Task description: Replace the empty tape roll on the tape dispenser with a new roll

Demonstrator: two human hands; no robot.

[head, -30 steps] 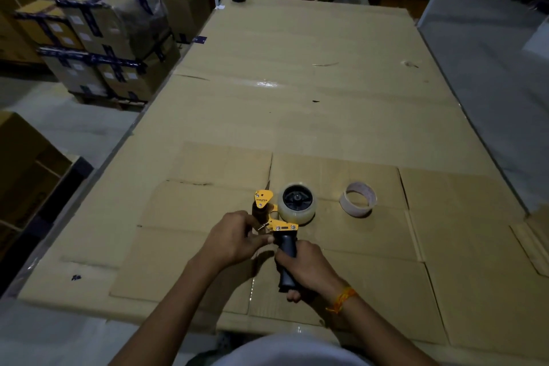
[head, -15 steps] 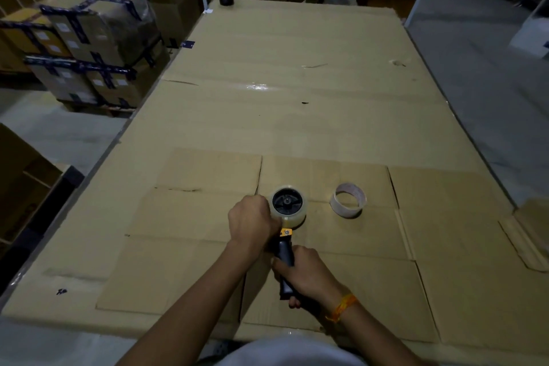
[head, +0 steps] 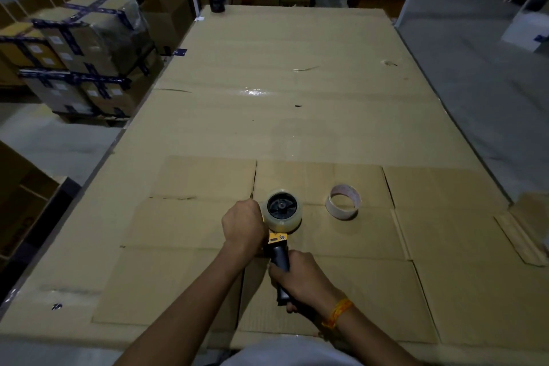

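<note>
While the right hand (head: 300, 279) clamped the tape dispenser (head: 277, 246) handle on the counter (head: 297, 116), the left hand (head: 244, 224), fisted beside the new roll (head: 283, 211), probably needed a slow, straight tape pull.

On the desk (head: 297, 128) lies flat cardboard (head: 445, 276). The tape dispenser (head: 279, 246) lies on it near the front edge, a new roll (head: 283, 211) at its far end. The empty roll (head: 343, 201) lies just right. Stacked boxes (head: 80, 53) stand left of the desk.
</note>
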